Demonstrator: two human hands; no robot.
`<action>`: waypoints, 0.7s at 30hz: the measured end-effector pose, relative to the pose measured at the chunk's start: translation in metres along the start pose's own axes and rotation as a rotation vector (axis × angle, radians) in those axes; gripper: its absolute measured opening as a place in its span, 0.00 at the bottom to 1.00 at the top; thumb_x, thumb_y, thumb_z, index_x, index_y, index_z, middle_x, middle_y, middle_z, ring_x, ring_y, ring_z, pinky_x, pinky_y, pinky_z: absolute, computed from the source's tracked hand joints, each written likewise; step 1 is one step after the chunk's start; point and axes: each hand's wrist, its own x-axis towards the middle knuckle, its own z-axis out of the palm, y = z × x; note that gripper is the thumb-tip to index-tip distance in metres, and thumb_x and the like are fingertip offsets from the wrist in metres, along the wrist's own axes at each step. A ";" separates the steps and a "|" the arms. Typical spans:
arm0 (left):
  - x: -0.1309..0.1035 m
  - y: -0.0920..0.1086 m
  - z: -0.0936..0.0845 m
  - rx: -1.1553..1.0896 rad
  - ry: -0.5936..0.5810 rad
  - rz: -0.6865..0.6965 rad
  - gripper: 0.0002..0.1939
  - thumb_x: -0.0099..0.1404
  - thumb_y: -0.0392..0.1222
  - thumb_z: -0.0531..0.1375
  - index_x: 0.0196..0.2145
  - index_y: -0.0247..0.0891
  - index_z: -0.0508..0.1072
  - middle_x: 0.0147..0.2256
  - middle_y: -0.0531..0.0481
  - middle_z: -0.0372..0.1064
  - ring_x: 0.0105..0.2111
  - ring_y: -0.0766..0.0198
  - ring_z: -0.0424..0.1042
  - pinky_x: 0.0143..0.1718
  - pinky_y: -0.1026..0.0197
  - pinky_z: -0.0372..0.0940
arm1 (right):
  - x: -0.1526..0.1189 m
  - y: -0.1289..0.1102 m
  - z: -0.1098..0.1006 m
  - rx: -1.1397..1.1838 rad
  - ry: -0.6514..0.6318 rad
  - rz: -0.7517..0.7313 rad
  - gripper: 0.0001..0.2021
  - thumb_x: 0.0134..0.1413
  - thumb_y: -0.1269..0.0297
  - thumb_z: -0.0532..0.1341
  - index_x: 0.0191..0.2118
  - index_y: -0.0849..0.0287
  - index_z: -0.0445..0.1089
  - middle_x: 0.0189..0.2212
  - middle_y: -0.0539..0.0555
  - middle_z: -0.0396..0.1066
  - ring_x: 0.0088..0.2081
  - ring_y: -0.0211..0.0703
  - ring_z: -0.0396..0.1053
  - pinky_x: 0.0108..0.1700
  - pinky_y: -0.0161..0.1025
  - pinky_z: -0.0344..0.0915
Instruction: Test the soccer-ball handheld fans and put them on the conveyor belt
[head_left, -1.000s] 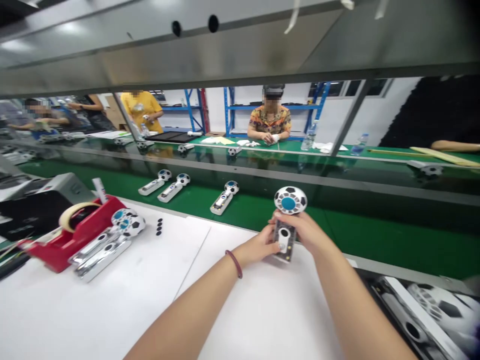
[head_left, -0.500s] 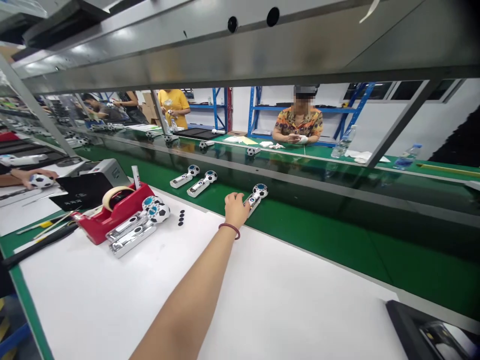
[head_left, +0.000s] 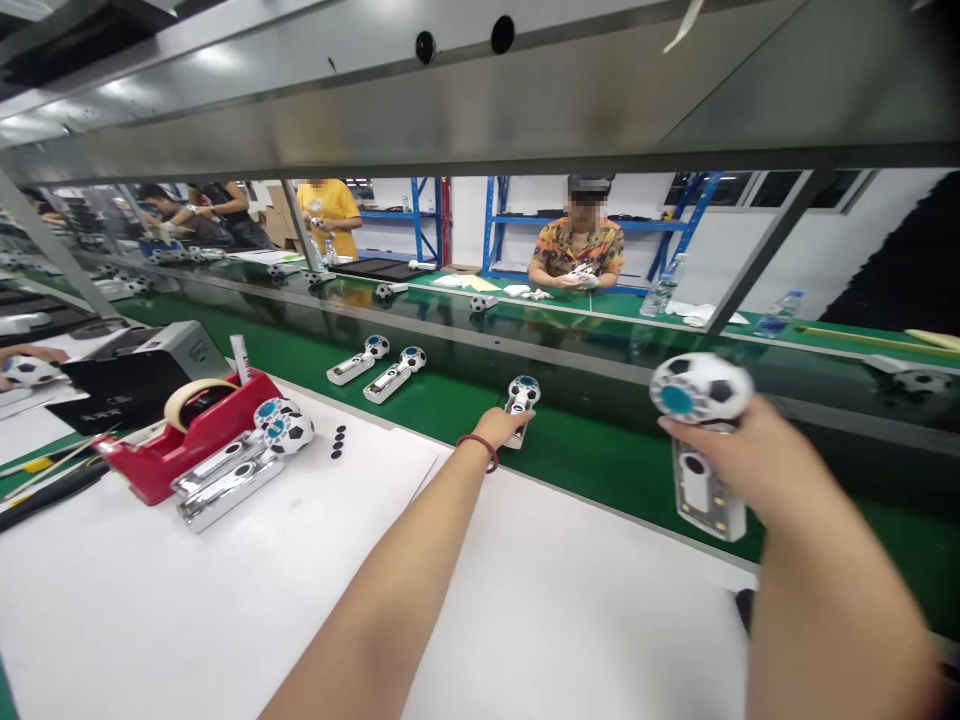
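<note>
My left hand [head_left: 501, 426] reaches out over the green conveyor belt [head_left: 600, 460] and closes on the handle of a small football-patterned hand fan [head_left: 521, 396] lying there. Raised over the belt at the right, my right hand [head_left: 739, 462] grips a second football fan [head_left: 699, 430] upright by its white handle, its round head with a blue centre on top. Two more fans [head_left: 375, 366] lie further left on the belt.
A red tape dispenser [head_left: 187, 432] and two fans in shiny wrap [head_left: 244, 462] sit on the white worktop [head_left: 225, 580], with small black dots [head_left: 338, 441] beside them. A metal shelf runs overhead. Other people work across the belt and at the far left.
My right hand has come back into view holding a fan upright over the belt. My left hand stays on the fan on the belt, which has shifted a little to the right.
</note>
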 end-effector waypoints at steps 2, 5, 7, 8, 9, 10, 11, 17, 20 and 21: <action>-0.015 0.002 0.015 -0.157 -0.074 0.011 0.16 0.62 0.52 0.51 0.33 0.34 0.65 0.33 0.42 0.69 0.37 0.55 0.71 0.36 0.57 0.65 | 0.012 0.009 0.015 -0.035 -0.058 0.137 0.33 0.41 0.60 0.64 0.57 0.57 0.58 0.45 0.63 0.68 0.43 0.57 0.67 0.43 0.47 0.63; -0.044 -0.003 0.038 -0.388 -0.176 0.040 0.13 0.63 0.49 0.51 0.40 0.37 0.59 0.35 0.46 0.67 0.36 0.60 0.72 0.34 0.59 0.67 | 0.020 0.021 0.031 -0.063 0.045 0.175 0.41 0.44 0.58 0.62 0.63 0.61 0.45 0.56 0.68 0.55 0.55 0.64 0.57 0.52 0.52 0.57; -0.065 -0.008 0.050 -0.593 -0.250 0.042 0.17 0.59 0.48 0.58 0.41 0.39 0.57 0.37 0.47 0.67 0.33 0.61 0.73 0.33 0.58 0.68 | 0.017 0.019 0.036 -0.011 0.128 0.078 0.39 0.45 0.55 0.60 0.63 0.59 0.47 0.59 0.66 0.48 0.59 0.64 0.49 0.57 0.54 0.51; -0.074 -0.011 0.056 -0.682 -0.290 0.041 0.20 0.56 0.47 0.60 0.41 0.39 0.57 0.38 0.46 0.67 0.31 0.62 0.72 0.32 0.58 0.67 | 0.013 0.014 0.039 0.076 0.122 0.037 0.37 0.46 0.54 0.60 0.62 0.58 0.49 0.59 0.64 0.48 0.60 0.61 0.49 0.57 0.53 0.51; -0.082 -0.013 0.060 -0.747 -0.328 0.040 0.22 0.54 0.47 0.63 0.41 0.39 0.57 0.40 0.45 0.67 0.30 0.63 0.72 0.30 0.59 0.67 | 0.008 0.008 0.043 0.208 0.054 0.015 0.36 0.47 0.53 0.59 0.62 0.55 0.49 0.59 0.63 0.50 0.59 0.57 0.51 0.56 0.51 0.53; -0.089 -0.015 0.063 -0.780 -0.363 0.045 0.24 0.53 0.46 0.64 0.42 0.39 0.57 0.41 0.45 0.67 0.29 0.64 0.72 0.29 0.60 0.66 | 0.003 0.002 0.048 0.368 -0.059 0.025 0.37 0.48 0.52 0.59 0.62 0.53 0.47 0.59 0.61 0.51 0.57 0.54 0.55 0.54 0.49 0.57; -0.095 -0.017 0.066 -0.782 -0.394 0.058 0.25 0.52 0.45 0.64 0.44 0.40 0.56 0.42 0.44 0.67 0.28 0.64 0.71 0.28 0.61 0.66 | -0.002 -0.004 0.053 0.521 -0.189 0.054 0.38 0.47 0.50 0.59 0.62 0.50 0.45 0.58 0.60 0.53 0.55 0.51 0.59 0.51 0.47 0.61; -0.111 -0.021 0.068 -0.833 -0.570 0.127 0.34 0.51 0.40 0.65 0.53 0.44 0.53 0.42 0.47 0.65 0.31 0.63 0.71 0.31 0.61 0.64 | -0.018 -0.017 0.080 0.763 -0.531 0.071 0.28 0.42 0.54 0.65 0.51 0.47 0.61 0.42 0.51 0.68 0.36 0.42 0.70 0.35 0.36 0.67; -0.111 -0.020 0.064 -0.832 -0.652 0.128 0.34 0.52 0.39 0.65 0.53 0.46 0.53 0.44 0.46 0.63 0.32 0.62 0.71 0.34 0.58 0.64 | -0.017 -0.014 0.080 0.724 -0.541 0.020 0.24 0.42 0.54 0.64 0.48 0.49 0.63 0.38 0.50 0.69 0.33 0.41 0.69 0.33 0.35 0.66; -0.111 -0.020 0.063 -0.824 -0.668 0.130 0.34 0.52 0.39 0.65 0.53 0.46 0.53 0.44 0.46 0.62 0.32 0.61 0.70 0.34 0.58 0.64 | -0.017 -0.013 0.079 0.718 -0.542 0.007 0.23 0.43 0.54 0.64 0.48 0.50 0.64 0.37 0.50 0.69 0.33 0.40 0.69 0.32 0.35 0.66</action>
